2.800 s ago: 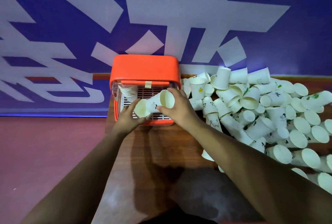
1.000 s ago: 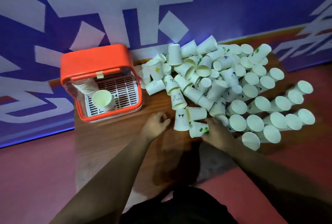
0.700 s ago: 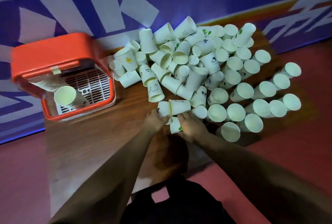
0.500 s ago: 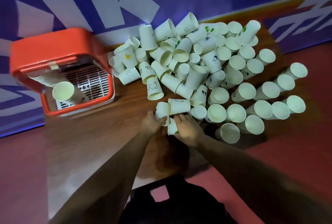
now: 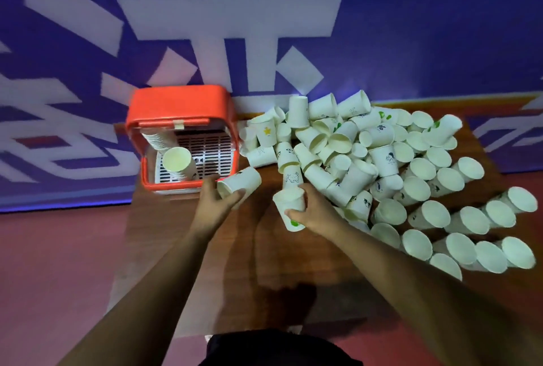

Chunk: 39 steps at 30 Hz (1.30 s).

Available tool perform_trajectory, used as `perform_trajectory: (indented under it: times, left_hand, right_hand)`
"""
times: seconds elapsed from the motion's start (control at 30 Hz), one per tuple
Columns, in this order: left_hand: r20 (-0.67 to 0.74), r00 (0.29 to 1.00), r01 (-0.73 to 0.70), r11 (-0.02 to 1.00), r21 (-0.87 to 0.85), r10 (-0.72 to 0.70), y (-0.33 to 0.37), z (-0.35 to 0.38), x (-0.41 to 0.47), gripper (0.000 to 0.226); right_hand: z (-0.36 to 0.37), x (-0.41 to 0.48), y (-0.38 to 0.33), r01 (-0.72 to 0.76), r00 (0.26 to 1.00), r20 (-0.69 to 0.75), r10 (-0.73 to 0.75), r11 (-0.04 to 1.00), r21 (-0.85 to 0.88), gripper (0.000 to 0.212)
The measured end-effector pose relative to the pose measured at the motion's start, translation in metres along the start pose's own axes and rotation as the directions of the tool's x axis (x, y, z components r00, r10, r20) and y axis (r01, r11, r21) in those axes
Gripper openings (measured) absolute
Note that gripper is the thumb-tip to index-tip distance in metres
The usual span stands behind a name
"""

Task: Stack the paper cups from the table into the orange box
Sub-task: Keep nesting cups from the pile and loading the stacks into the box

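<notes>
Your hands have come away from the pile's [image 5: 382, 160] near edge, each gripping a cup. Your left hand [image 5: 216, 204] holds its cup [image 5: 241, 183] sideways at the box's [image 5: 176, 107] front rim. Your right hand [image 5: 316, 211] clamps a second cup [image 5: 289, 207] beside the pile (bare table [image 5: 258, 262] lies between them).

Big white characters [image 5: 232, 18] stand on the blue wall [image 5: 440, 27] – cropped and skewed, so none reads for certain. The paper cups [image 5: 382, 160] carry only small drawings – a yellow star [image 5: 266, 130], black doodles – no legible words.
</notes>
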<state>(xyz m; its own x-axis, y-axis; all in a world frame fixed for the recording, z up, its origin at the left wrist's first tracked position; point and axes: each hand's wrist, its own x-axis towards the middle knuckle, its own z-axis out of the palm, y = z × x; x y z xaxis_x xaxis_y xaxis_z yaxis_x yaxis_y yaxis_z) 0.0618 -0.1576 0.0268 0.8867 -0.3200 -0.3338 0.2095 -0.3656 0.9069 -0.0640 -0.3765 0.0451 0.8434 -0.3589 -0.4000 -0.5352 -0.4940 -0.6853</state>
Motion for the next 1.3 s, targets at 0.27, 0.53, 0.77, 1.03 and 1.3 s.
perform_trajectory:
  times: [0.27, 0.53, 0.77, 1.03, 1.3]
  left_hand:
    - [-0.283, 0.947, -0.123, 0.986, 0.116, 0.152, 0.027, -0.134, 0.015, 0.074]
    - [-0.269, 0.948, -0.096, 0.958, 0.271, 0.171, 0.02, -0.167, 0.053, 0.087]
    - [-0.155, 0.958, -0.146, 0.878, 0.456, 0.24, 0.009, -0.155, 0.092, 0.082]
    - [0.142, 0.964, -0.264, 0.747, 0.61, 0.224, -0.004, -0.152, 0.12, 0.082]
    - [0.087, 0.994, -0.086, 0.969, 0.23, 0.068, -0.008, -0.179, 0.112, 0.05]
  right_hand:
    - [0.035, 0.041, -0.12, 0.155, 0.988, -0.025, -0.153, 0.977, 0.146, 0.058]
    - [0.065, 0.064, -0.175, 0.172, 0.984, -0.075, -0.16, 0.965, 0.198, 0.064]
    - [0.081, 0.085, -0.178, 0.126, 0.985, -0.143, -0.1, 0.974, 0.189, 0.066]
    - [0.1, 0.111, -0.182, 0.107, 0.987, -0.144, -0.068, 0.954, 0.28, 0.061]
    - [0.125, 0.13, -0.2, 0.167, 0.985, -0.118, -0.126, 0.871, 0.463, 0.048]
